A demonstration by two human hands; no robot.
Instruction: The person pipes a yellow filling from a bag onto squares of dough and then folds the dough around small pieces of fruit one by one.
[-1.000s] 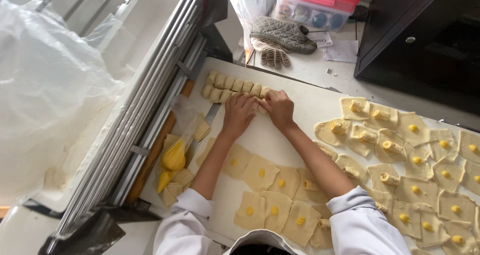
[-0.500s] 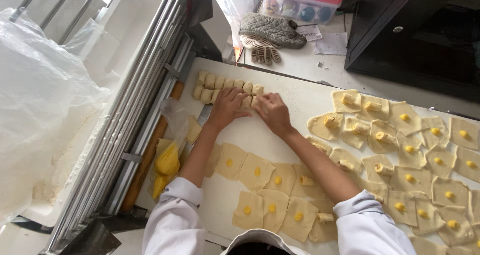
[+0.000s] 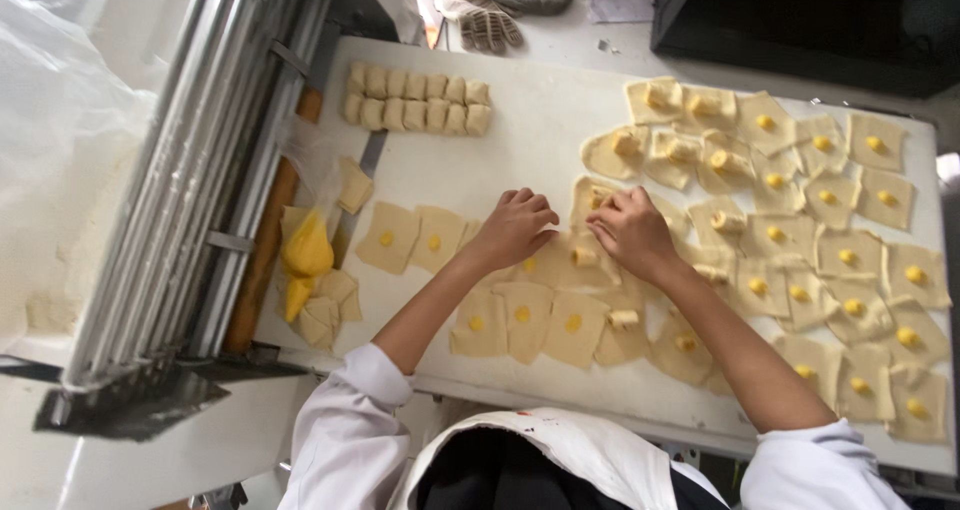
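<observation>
Both hands rest on flat dough squares near the middle of the white bench — each square dotted with yellow filling. The left hand lies palm-down, fingers curled loosely, pressing a square's edge. The right hand sits just beside it, fingers pinched narrow on a small piece of dough. Beyond the left hand stand two rows of rolled dough pieces; left of them lies a wooden rolling pin.

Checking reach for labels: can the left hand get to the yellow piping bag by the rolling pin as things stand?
Probably yes. The left hand rests on dough squares; between it and the piping bag lie only flat squares, nothing upright.
</observation>
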